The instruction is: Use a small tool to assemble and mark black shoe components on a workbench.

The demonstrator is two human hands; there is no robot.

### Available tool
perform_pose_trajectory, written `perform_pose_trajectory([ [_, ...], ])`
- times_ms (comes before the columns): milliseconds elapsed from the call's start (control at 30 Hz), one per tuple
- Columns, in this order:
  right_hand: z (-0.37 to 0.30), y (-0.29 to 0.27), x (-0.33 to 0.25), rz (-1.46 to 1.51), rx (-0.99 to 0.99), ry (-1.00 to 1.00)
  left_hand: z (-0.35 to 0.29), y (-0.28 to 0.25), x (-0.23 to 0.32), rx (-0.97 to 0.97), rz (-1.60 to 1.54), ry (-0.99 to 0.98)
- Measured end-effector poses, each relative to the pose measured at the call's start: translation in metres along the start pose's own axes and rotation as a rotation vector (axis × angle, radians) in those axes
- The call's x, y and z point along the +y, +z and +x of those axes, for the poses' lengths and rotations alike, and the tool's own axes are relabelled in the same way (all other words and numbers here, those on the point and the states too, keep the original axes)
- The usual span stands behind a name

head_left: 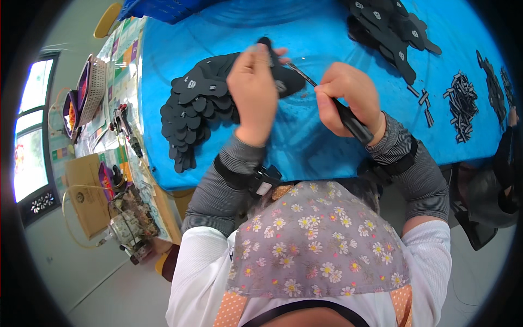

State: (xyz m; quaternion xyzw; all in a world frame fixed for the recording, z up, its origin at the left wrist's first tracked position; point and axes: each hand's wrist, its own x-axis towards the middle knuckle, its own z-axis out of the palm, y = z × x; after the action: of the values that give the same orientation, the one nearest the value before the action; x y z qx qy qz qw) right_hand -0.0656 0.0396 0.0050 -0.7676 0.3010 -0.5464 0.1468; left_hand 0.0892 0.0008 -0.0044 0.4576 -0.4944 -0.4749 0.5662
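Note:
My left hand, slightly smeared by motion, is closed on a flat black rounded piece over the blue table cover. My right hand grips a tool with a thick black handle and a thin metal shaft. The shaft points left toward the held piece; whether its tip touches the piece I cannot tell. Just left of and below my left hand spreads an overlapping heap of similar black pieces, some with small pale marks.
More black pieces lie stacked at the far right. Small dark strips form a heap on the right. A blue crate stands at the far left edge. Beside the table are a basket and a machine. Someone's dark sleeve shows at right.

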Motion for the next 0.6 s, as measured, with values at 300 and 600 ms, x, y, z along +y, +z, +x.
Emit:
perform_pose_trajectory([
  [300, 0.006, 0.001, 0.012, 0.177, 0.123, 0.324, -0.021, 0.006, -0.002, -0.405, 0.153, 0.086],
  [600, 0.016, 0.003, 0.03, 0.3, 0.248, 0.418, -0.013, 0.011, -0.009, -0.305, 0.087, 0.199],
])
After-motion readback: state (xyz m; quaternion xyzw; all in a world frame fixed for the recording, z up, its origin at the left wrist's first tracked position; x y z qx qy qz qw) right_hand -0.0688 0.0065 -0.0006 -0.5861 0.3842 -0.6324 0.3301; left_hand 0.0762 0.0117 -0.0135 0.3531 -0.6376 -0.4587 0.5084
